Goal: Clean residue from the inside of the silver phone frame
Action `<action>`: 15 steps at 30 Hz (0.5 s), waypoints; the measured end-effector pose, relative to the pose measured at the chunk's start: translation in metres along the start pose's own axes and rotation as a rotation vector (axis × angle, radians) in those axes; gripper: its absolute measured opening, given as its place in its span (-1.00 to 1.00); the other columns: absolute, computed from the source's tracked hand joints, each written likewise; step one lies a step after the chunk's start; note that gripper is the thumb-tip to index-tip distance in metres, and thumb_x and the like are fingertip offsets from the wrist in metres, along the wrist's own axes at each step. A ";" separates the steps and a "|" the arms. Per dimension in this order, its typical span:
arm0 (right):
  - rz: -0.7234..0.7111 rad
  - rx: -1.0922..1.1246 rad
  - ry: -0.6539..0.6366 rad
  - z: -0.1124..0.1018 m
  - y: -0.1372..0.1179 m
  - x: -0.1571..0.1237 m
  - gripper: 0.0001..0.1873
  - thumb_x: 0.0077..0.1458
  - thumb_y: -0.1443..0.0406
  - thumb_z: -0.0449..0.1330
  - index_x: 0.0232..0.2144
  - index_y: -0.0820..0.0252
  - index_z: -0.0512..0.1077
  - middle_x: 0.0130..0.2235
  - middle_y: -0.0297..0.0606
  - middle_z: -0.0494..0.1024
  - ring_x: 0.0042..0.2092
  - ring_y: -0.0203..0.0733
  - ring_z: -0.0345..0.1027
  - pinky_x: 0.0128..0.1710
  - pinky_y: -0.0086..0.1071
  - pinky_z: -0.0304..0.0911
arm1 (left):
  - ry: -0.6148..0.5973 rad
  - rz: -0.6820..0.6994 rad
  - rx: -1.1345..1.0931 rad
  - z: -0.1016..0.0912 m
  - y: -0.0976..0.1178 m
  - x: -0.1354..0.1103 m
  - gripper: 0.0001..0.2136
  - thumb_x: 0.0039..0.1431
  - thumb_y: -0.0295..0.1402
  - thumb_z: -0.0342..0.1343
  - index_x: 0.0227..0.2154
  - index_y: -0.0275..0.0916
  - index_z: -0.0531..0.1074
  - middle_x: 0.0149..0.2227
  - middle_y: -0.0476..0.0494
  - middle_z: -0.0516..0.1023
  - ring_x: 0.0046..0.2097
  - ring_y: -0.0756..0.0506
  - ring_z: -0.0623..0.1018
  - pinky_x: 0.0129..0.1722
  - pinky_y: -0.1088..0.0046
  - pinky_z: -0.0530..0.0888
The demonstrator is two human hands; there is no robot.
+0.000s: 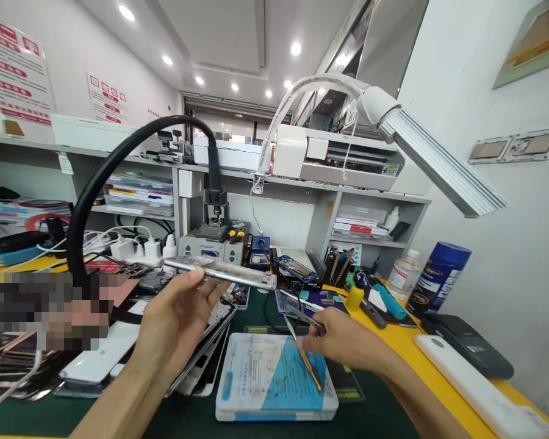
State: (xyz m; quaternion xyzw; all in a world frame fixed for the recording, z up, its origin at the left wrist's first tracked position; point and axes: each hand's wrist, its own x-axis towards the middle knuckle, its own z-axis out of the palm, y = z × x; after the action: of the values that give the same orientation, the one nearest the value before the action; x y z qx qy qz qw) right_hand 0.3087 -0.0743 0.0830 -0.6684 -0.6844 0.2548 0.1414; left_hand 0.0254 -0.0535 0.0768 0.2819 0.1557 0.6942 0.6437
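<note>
My left hand [178,311] grips a thin silver phone [224,272] near its left end, holding it raised and nearly edge-on to me. Thumb above and fingers below support it. My right hand [336,338] is closed over a blue-and-white box [251,372], with slim grey metal tweezers [305,316] jutting from it to the left. A gold-handled tool with a thin pointed blade [308,366] is at its fingertips, slanting over the box lid; whether those fingers grip or only touch it I cannot tell.
Stacked phone parts [210,341] lie left of the box. A black flexible hose [86,183] arches over the left side, and a lamp [443,158] hangs at upper right. A blue spray can [439,277] and a white long device [466,378] stand and lie at right.
</note>
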 end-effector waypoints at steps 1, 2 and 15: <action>0.021 -0.059 -0.034 0.002 0.000 -0.002 -0.66 0.30 0.14 0.36 -0.43 0.22 0.44 -0.48 -0.51 0.40 -0.49 -0.36 0.30 -0.48 -0.44 0.29 | -0.004 0.003 0.001 0.003 0.000 0.005 -0.92 0.14 -0.51 0.26 -0.41 -0.24 0.63 -0.23 -0.08 0.76 -0.03 -0.15 0.70 0.08 0.28 0.68; 0.044 -0.102 -0.064 0.006 0.000 -0.004 -0.67 0.28 0.14 0.37 -0.41 0.21 0.46 -0.46 -0.49 0.43 -0.46 -0.34 0.33 -0.45 -0.42 0.33 | -0.014 0.004 0.002 0.006 0.000 0.010 -0.92 0.15 -0.50 0.27 -0.43 -0.24 0.61 -0.25 -0.06 0.75 -0.05 -0.13 0.70 0.09 0.28 0.67; 0.156 -0.089 -0.027 -0.019 0.048 -0.007 -0.74 0.36 0.17 0.31 -0.32 0.25 0.53 -0.33 -0.39 0.59 -0.31 -0.22 0.53 -0.26 -0.29 0.49 | -0.073 -0.055 0.038 0.010 -0.026 0.046 -0.96 0.05 -0.47 0.34 -0.47 -0.23 0.61 -0.26 -0.04 0.74 0.00 -0.17 0.67 0.22 0.20 0.58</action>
State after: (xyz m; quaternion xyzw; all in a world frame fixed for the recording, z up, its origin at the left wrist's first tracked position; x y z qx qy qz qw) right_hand 0.3594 -0.0792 0.0742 -0.7219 -0.6426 0.2434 0.0817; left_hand 0.0520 -0.0066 0.0784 0.3151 0.1528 0.6625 0.6622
